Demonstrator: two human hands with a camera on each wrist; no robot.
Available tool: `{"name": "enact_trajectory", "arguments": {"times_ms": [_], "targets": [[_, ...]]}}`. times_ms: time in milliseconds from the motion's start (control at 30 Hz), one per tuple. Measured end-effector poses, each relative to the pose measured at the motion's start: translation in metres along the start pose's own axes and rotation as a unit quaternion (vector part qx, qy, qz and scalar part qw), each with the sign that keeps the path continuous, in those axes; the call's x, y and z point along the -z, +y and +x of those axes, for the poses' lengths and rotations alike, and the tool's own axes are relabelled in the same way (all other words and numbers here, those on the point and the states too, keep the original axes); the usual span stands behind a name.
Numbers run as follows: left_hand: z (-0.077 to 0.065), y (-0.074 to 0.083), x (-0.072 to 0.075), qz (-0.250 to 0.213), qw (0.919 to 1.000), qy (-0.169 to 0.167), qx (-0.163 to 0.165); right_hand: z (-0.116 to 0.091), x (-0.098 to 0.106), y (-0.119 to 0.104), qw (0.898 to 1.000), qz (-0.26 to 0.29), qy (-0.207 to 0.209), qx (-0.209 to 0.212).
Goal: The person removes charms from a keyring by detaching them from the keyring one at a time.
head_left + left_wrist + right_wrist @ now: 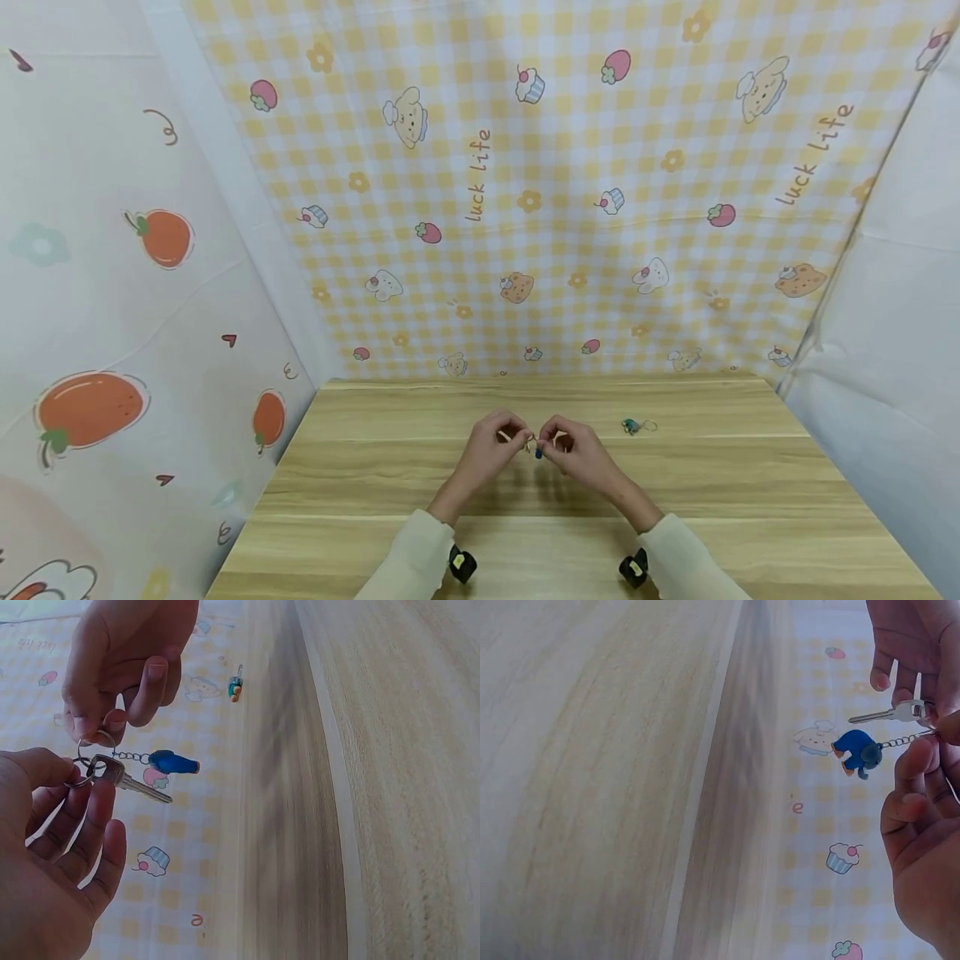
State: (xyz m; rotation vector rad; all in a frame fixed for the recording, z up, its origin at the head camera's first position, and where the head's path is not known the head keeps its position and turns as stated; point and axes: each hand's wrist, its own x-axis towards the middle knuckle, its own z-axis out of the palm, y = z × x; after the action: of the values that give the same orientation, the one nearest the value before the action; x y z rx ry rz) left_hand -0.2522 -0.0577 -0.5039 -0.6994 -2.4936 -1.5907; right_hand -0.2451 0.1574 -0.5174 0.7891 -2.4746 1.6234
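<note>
Over the middle of the table, my left hand (489, 450) and right hand (583, 457) face each other with fingertips nearly meeting. Between left thumb and fingers I pinch a small ring that carries a silver key (142, 786); the key hangs blade outward. My right fingertips pinch a larger metal key ring (113, 741). From that ring a short chain (901, 740) leads to a blue elephant keychain charm (855, 750) with orange feet. Both rings cross or touch in the left wrist view; whether they are linked I cannot tell.
A second keychain with a green charm (631, 427) and a metal ring lies on the wooden table (375, 492), beyond and right of my right hand. A checked cloth (570, 167) hangs behind the table's far edge. White cloths hang on both sides.
</note>
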Motion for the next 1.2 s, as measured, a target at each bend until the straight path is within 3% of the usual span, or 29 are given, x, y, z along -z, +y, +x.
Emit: {"name": "enact_trajectory", "arguments": {"times_ms": [400, 700, 1000, 1200], "targets": [[-0.0003, 0.0021, 0.0006, -0.003, 1.0000, 0.004, -0.006, 0.0036, -0.0009, -0.0047, 0.999, 0.015, -0.007, -0.045], [-0.0011, 0.0014, -0.0025, 0.012, 0.9996, 0.016, -0.019, 0.0050, -0.0030, -0.0046, 0.999, 0.004, -0.007, -0.033], [-0.0016, 0.0023, -0.0017, 0.024, 0.9995, 0.021, 0.003, 0.0052, -0.0050, -0.0045, 1.000, 0.010, -0.007, -0.028], [-0.0025, 0.0019, -0.0007, 0.032, 0.9992, 0.023, -0.004, 0.0046, -0.0058, -0.0035, 1.000, 0.018, -0.014, -0.017]]}}
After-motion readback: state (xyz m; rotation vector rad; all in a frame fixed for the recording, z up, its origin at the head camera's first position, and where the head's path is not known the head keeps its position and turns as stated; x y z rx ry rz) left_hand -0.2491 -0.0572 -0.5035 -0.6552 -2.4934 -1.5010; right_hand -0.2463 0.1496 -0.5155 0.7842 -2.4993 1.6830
